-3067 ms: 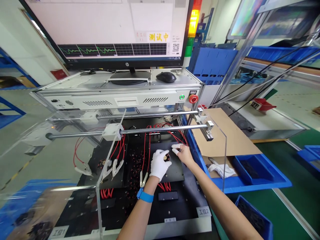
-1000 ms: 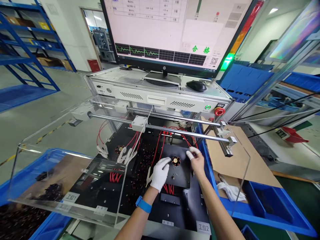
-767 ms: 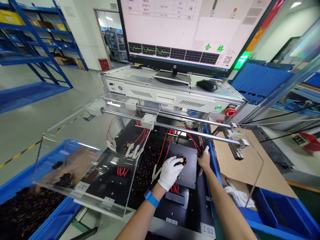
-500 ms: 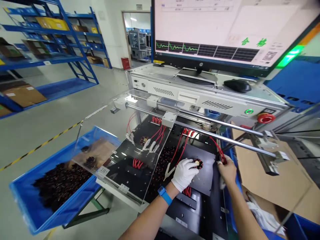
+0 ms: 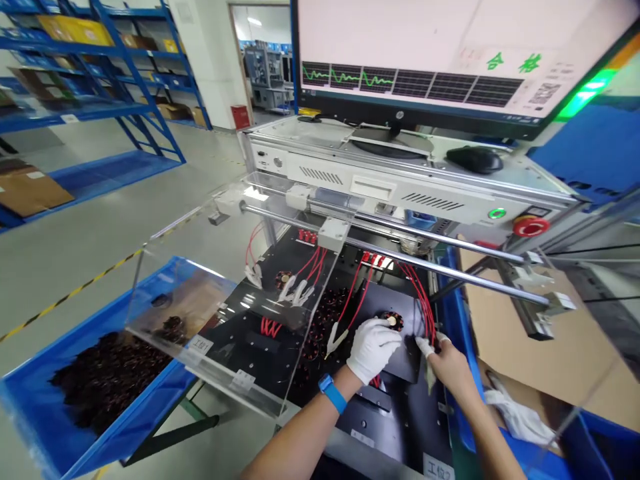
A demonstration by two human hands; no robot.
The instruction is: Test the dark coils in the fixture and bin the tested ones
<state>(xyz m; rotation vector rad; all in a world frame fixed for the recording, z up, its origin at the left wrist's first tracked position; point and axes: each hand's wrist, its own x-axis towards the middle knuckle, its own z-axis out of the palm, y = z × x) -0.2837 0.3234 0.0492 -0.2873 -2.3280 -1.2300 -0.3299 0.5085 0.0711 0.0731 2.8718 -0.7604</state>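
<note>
Coil [image 5: 395, 319]: lies near the middle of the right-hand black plate [image 5: 407, 363], its far right side uncovered.
Left hand [image 5: 374, 350]: gloved, fingertips touching the coil's near left edge; whether they pinch it or only press, I cannot tell.
Right hand [image 5: 450, 367]: beside the plate's right edge, apparently grasping the red wires [image 5: 426, 307] near their ends, with a pale clip [image 5: 430, 380] hanging just below the thumb.
White clips [image 5: 332, 338]: just left of the left hand, touched by neither hand.
Steadiness: a light touch on the edge seems best, keeping the coil flat without squeezing it.
Slack: the red wires are better left loose, I judge, so no tug drags the coil.
Loose coils [image 5: 330, 310]: heaped left of the plate, best left unbrushed.
</note>
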